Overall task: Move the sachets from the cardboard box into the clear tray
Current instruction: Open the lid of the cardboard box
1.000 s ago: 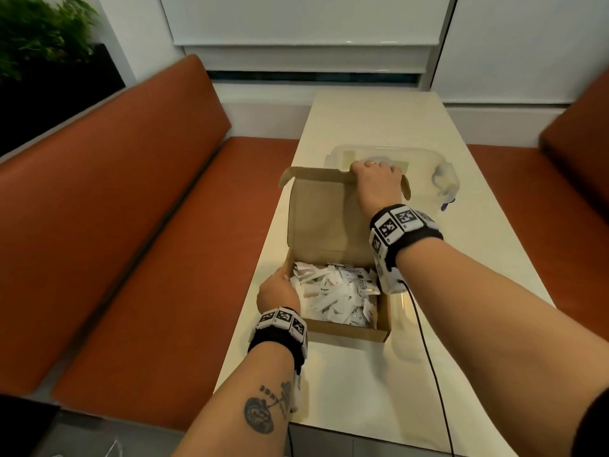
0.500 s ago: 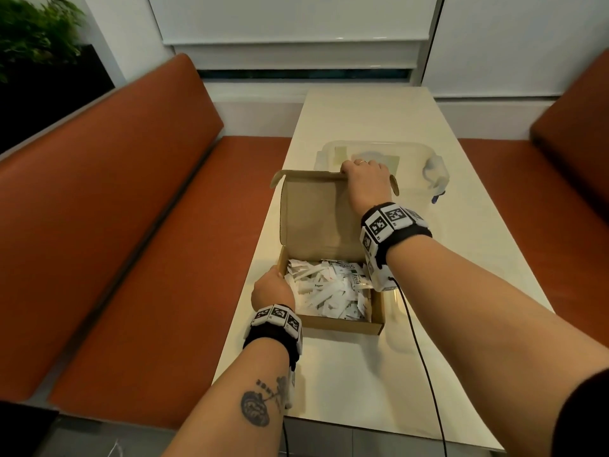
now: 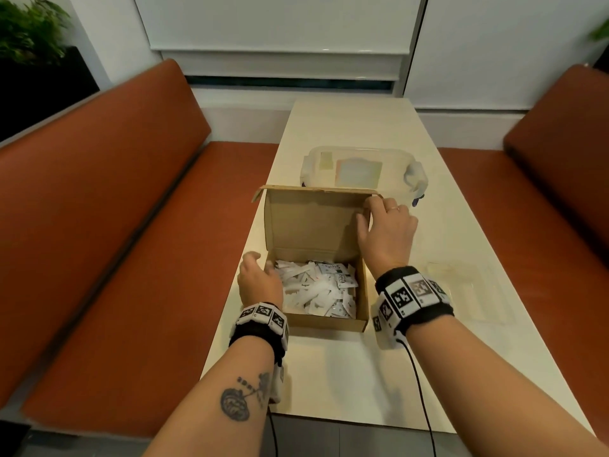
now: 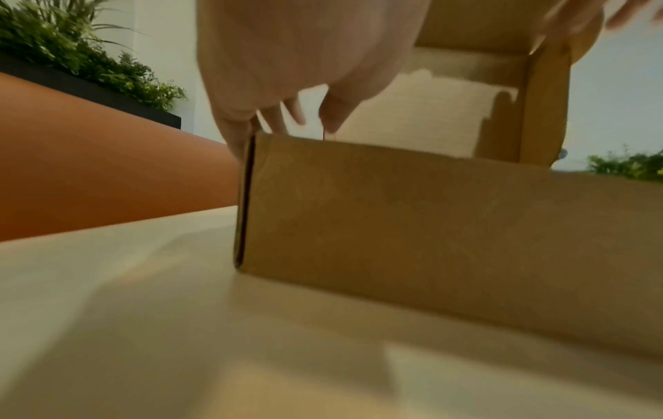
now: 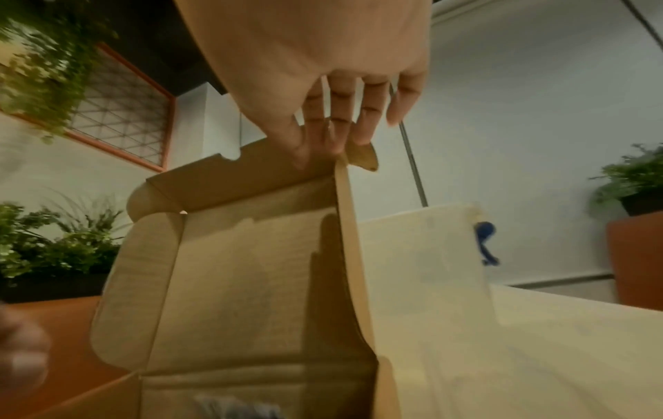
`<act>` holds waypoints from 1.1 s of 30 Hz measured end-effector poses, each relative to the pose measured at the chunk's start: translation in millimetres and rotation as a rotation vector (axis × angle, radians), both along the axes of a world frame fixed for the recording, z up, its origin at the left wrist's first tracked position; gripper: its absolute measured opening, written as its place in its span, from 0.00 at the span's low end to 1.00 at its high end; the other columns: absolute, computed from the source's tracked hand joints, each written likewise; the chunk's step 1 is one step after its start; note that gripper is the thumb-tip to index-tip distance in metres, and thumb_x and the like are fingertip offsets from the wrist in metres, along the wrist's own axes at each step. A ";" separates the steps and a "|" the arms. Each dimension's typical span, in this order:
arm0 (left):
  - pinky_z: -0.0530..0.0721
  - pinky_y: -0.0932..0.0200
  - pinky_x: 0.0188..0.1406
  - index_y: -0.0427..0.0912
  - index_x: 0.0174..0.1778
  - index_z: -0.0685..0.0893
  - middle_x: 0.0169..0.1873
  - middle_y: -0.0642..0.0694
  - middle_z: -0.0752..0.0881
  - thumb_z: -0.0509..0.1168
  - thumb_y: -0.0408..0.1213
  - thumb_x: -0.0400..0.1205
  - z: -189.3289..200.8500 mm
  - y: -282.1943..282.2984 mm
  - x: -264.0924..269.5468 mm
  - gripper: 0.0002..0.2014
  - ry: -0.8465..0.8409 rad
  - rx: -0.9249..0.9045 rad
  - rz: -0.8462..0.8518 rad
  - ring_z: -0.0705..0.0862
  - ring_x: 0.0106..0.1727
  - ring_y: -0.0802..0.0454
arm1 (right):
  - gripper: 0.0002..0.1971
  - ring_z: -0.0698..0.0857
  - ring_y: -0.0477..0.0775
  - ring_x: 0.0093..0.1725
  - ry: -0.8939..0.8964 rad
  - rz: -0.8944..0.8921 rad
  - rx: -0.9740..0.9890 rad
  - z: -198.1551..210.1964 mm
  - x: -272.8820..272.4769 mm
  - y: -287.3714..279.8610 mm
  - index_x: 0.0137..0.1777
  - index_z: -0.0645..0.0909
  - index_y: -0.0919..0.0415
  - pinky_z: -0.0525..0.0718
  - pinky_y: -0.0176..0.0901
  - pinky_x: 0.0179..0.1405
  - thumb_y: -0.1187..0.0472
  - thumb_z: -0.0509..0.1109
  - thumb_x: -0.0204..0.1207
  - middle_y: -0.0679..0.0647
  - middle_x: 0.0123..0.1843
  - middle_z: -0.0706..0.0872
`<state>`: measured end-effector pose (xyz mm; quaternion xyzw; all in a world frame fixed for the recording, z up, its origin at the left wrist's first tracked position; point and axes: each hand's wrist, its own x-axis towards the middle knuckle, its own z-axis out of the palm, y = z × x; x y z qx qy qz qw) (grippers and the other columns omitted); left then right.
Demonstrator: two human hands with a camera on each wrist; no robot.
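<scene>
Head cam: I've got the cardboard box [image 3: 314,258] open on the table [image 3: 346,374], lid standing upright at the far side, sachets [image 3: 316,290] piled loose inside, none out yet. Clear tray [image 3: 359,153] sits just behind the lid on the same table, some pale paper visible through it, blue clip at its right end. Left hand [image 3: 258,282] is at the box's left wall near the front corner, fingers relaxed and reaching over the rim toward the sachets, holding nothing I can see. Right hand [image 3: 385,232] is up at the lid's right edge, fingertips on the top corner, thumb on the inner face, so a light pinch on the lid. Marker bands on both wrists, cable off the right one. A flat clear sheet [image 3: 461,291] lies on the table right of the box. Orange benches [image 3: 115,225] both sides. Left wrist cam: blurry, box front wall [image 4: 430,221] fills the view, left hand fingers [image 4: 333,113] extended over the left rim, little finger side touching the corner; not gripping. Right wrist cam: right hand fingers [image 5: 337,124] straightish, tips on the lid's top right flap, thumb on the inside; tray [image 5: 419,249] visible beyond the lid, touching or just behind it, can't tell which.
</scene>
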<state>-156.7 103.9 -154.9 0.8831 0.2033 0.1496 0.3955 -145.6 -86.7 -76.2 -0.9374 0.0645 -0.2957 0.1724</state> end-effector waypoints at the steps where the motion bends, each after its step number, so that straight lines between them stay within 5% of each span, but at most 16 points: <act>1: 0.76 0.51 0.45 0.38 0.55 0.77 0.56 0.40 0.81 0.61 0.31 0.83 1.5 -0.3 3.3 0.06 -0.088 -0.013 -0.032 0.80 0.57 0.39 | 0.13 0.77 0.64 0.54 -0.002 -0.001 0.074 -3.5 -0.7 -3.7 0.60 0.78 0.61 0.71 0.54 0.52 0.59 0.66 0.78 0.60 0.57 0.81; 4: 0.73 0.58 0.47 0.40 0.48 0.74 0.57 0.41 0.82 0.61 0.31 0.83 6.7 1.4 21.8 0.02 -0.200 -0.099 -0.115 0.80 0.59 0.40 | 0.13 0.78 0.62 0.56 0.017 -0.030 0.421 -11.9 1.3 -13.3 0.62 0.74 0.65 0.75 0.51 0.54 0.62 0.65 0.80 0.62 0.61 0.77; 9: 0.76 0.56 0.48 0.48 0.71 0.69 0.59 0.47 0.82 0.59 0.49 0.85 17.5 5.3 50.4 0.20 -0.103 -0.452 -0.197 0.82 0.48 0.49 | 0.16 0.79 0.65 0.64 0.331 0.065 0.573 -19.7 14.9 -19.0 0.69 0.72 0.67 0.74 0.47 0.59 0.61 0.57 0.85 0.66 0.65 0.81; 12: 0.79 0.49 0.60 0.44 0.74 0.73 0.64 0.40 0.83 0.55 0.52 0.86 22.1 9.2 62.3 0.24 -0.014 -0.395 -0.220 0.82 0.61 0.40 | 0.16 0.81 0.67 0.62 0.458 0.153 0.516 -16.4 22.7 -19.4 0.67 0.77 0.66 0.76 0.48 0.60 0.64 0.53 0.86 0.67 0.62 0.83; 15: 0.80 0.48 0.49 0.34 0.64 0.80 0.55 0.32 0.86 0.53 0.53 0.86 28.2 13.9 71.5 0.26 0.045 -0.278 -0.187 0.84 0.54 0.35 | 0.14 0.83 0.64 0.59 0.518 0.150 0.614 -13.0 31.5 -21.6 0.60 0.80 0.63 0.81 0.55 0.61 0.70 0.57 0.79 0.63 0.61 0.85; 18: 0.79 0.46 0.46 0.31 0.54 0.81 0.49 0.31 0.85 0.53 0.53 0.86 35.9 18.9 77.3 0.26 0.097 -0.167 -0.168 0.84 0.52 0.33 | 0.22 0.84 0.56 0.51 0.595 0.200 0.763 -13.2 32.5 -25.1 0.67 0.74 0.55 0.86 0.53 0.51 0.68 0.64 0.73 0.56 0.53 0.85; 21: 0.79 0.45 0.59 0.32 0.69 0.76 0.63 0.33 0.83 0.55 0.52 0.86 40.3 21.4 82.8 0.27 0.123 -0.172 -0.166 0.81 0.62 0.34 | 0.29 0.83 0.58 0.55 0.644 0.261 0.799 -12.2 31.3 -27.1 0.74 0.67 0.56 0.87 0.56 0.52 0.68 0.68 0.73 0.57 0.55 0.81; 24: 0.77 0.44 0.66 0.35 0.73 0.74 0.67 0.36 0.81 0.58 0.52 0.85 40.3 23.9 85.9 0.27 0.077 -0.225 -0.150 0.78 0.67 0.35 | 0.19 0.85 0.64 0.56 0.579 0.216 0.732 -10.0 34.1 -30.8 0.70 0.71 0.62 0.86 0.61 0.56 0.67 0.62 0.79 0.63 0.58 0.83; 28: 0.77 0.55 0.44 0.38 0.61 0.83 0.50 0.41 0.87 0.62 0.53 0.83 36.5 24.6 85.4 0.22 -0.015 -0.335 -0.131 0.84 0.50 0.40 | 0.16 0.82 0.65 0.60 0.534 0.171 0.697 -8.8 34.2 -39.4 0.65 0.76 0.65 0.82 0.63 0.61 0.69 0.57 0.79 0.64 0.61 0.83; 31: 0.68 0.56 0.31 0.41 0.47 0.83 0.33 0.42 0.78 0.60 0.57 0.82 33.5 22.8 87.0 0.20 -0.014 -0.408 -0.139 0.74 0.34 0.47 | 0.18 0.81 0.64 0.60 0.517 0.131 0.736 -10.8 32.6 -45.0 0.68 0.74 0.63 0.82 0.63 0.61 0.70 0.56 0.79 0.62 0.61 0.82; 33: 0.62 0.56 0.28 0.42 0.39 0.76 0.31 0.40 0.71 0.60 0.59 0.81 32.9 23.1 89.9 0.21 0.015 -0.421 -0.139 0.68 0.34 0.48 | 0.19 0.81 0.64 0.60 0.522 0.116 0.760 -11.3 32.2 -47.5 0.69 0.73 0.63 0.81 0.63 0.61 0.70 0.56 0.79 0.62 0.61 0.82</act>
